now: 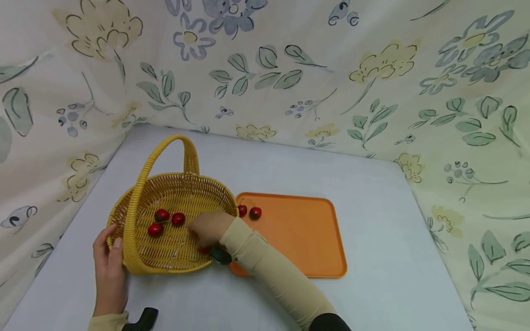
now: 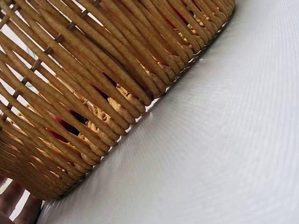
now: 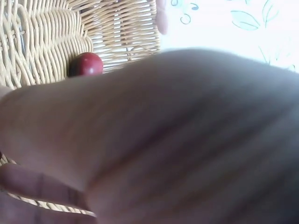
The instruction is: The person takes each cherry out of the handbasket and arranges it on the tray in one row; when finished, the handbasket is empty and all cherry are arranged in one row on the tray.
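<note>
A yellow wicker basket (image 1: 223,184) with a tall arched handle stands on the left of the table. My left hand (image 1: 109,271) grips its left rim, thumb and fingers about the edge; its fingers (image 2: 16,205) show at the corner of the left wrist view. Inside the basket lie several red cherries (image 1: 155,229), some joined by green stems. My right hand (image 1: 211,227) is down in the basket's right side with bent fingers, a red cherry (image 1: 203,249) just under it. Its fingertips are hidden, so whether they pinch that cherry cannot be seen. Another cherry (image 3: 88,64) shows beyond the hand in the right wrist view.
An orange tray (image 1: 302,234) lies against the basket's right side, partly under my right forearm. Two cherries (image 1: 255,213) sit at its upper left corner. The white table (image 1: 372,220) meets a flowered cloth (image 1: 265,78) at the back and sides.
</note>
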### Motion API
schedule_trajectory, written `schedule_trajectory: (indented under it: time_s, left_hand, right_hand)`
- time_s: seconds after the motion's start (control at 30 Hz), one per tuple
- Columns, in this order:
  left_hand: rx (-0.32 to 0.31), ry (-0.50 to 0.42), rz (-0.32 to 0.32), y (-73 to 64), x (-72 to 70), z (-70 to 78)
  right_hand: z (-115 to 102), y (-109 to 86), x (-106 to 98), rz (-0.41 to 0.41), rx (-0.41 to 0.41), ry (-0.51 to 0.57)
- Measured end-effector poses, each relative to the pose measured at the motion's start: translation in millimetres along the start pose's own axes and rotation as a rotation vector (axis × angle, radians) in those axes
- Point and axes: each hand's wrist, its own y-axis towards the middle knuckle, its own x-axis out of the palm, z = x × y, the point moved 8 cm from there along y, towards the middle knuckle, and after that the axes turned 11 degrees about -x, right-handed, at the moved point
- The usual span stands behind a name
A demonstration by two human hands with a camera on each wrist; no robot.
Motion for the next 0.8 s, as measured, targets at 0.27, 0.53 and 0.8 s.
schedule_trajectory:
  time_s: [0.27,0.53,0.8]
  left_hand:
    - [0.034,-0.008,-0.016,-0.2,3.6,4.8]
    - [0.042,-0.015,-0.012,-0.1,3.9,6.6]
    - [0.018,-0.001,0.008,-2.6,2.3,4.4]
  right_hand:
    - [0.1,-0.9,-0.2,-0.033,-0.001,0.016]
    - [-1.4,-0.6,-1.5,-0.036,-0.015,0.009]
    - [2.1,-1.6,-4.6,0.029,-0.054,0.068]
